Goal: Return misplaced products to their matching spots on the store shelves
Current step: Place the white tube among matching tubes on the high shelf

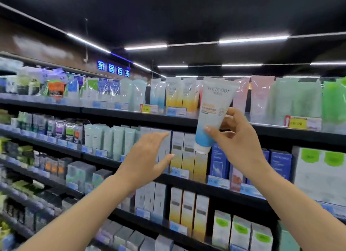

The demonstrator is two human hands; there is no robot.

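The right hand (234,136) grips a white-and-blue tube (213,114) between thumb and fingers, cap down, raised in front of the top shelf (131,115), just right of the yellow-and-white tubes (179,95) standing there. The left hand (149,157) is open and empty, fingers spread flat, in front of the boxes (182,151) on the second shelf. Price tags (297,123) line the shelf edges.
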